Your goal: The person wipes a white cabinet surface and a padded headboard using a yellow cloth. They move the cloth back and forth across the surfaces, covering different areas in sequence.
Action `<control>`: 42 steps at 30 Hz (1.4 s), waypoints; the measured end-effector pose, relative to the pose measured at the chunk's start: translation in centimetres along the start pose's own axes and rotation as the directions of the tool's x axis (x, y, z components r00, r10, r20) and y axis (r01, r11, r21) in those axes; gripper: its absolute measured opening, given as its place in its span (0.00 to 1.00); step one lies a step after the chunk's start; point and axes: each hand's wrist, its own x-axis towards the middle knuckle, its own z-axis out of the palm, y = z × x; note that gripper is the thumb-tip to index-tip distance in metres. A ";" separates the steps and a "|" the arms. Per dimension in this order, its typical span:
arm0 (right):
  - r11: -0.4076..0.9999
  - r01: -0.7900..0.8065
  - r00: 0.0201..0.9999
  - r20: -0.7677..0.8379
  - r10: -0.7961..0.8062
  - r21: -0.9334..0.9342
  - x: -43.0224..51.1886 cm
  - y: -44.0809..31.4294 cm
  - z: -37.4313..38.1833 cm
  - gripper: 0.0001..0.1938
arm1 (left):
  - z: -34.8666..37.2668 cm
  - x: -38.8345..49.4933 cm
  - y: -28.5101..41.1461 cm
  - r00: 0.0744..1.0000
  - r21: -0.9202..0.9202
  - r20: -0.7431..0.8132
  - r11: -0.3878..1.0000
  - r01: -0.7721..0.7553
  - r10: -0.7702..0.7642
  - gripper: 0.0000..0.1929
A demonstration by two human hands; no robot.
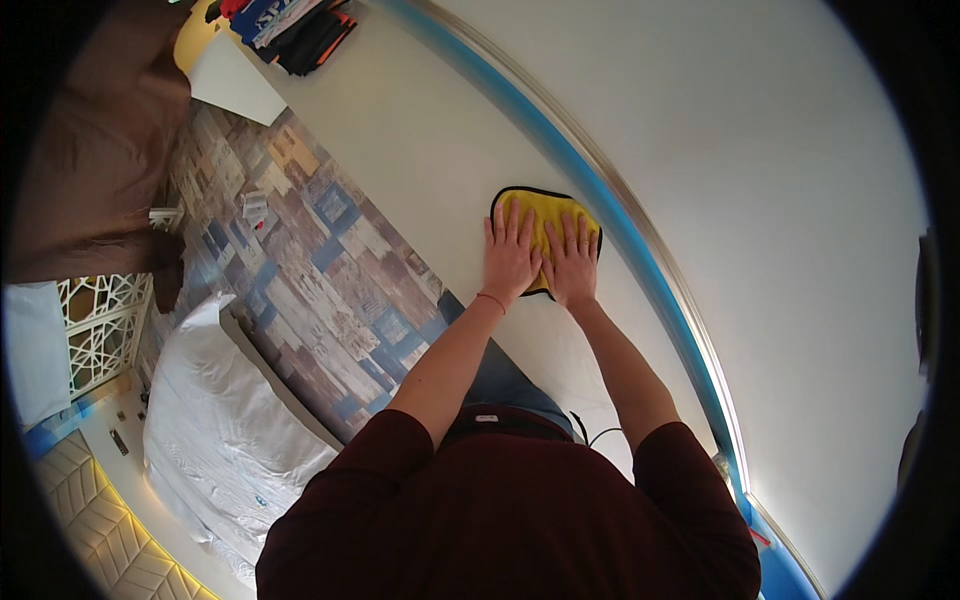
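A yellow cloth point(532, 196) with black edging, perhaps microfiber, lies spread on a smooth white surface point(420, 161). My left hand point(511, 259) rests flat on its left part, with a thin red string around the wrist. Beside it, my right hand point(573, 262) presses flat on the cloth's right part. Both palms face down, fingers spread and pointing away from me; neither hand grips the cloth. The near middle of the cloth is partly hidden under the hands.
A blue strip point(600, 176) and a metallic trim point(645, 202) border the white surface on the right. Folded clothes point(300, 37) are stacked at the far end. Left lie a patchwork wood-pattern floor point(352, 277), a white-sheeted bed point(217, 420) and brown fabric point(105, 142). A dark cable point(604, 431) curves near my waist.
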 end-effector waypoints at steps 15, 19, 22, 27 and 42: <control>1.000 -0.020 0.999 -0.037 0.019 -0.019 15.4 -4.5 1.2 0.33 | -2.5 14.1 -10.5 0.996 0.108 -0.042 0.991 -0.079 0.084 0.34; 0.998 -0.062 0.997 -0.040 0.063 0.032 19.3 -7.0 1.5 0.33 | -3.4 17.0 -14.3 0.992 0.034 -0.068 0.994 -0.107 0.109 0.34; 0.994 -0.062 0.995 -0.073 0.069 0.093 22.3 -8.9 1.7 0.33 | -4.1 18.9 -17.3 0.992 0.111 -0.051 0.987 -0.113 0.119 0.33; 0.995 -0.029 0.996 -0.083 0.037 0.092 27.1 -12.2 2.2 0.32 | -5.6 20.9 -22.2 0.995 0.091 -0.052 0.993 -0.078 0.083 0.33; 0.985 -0.102 0.987 -0.107 0.117 0.139 38.8 -21.0 3.9 0.33 | -10.1 29.5 -35.3 0.983 0.104 0.013 0.977 -0.184 0.184 0.36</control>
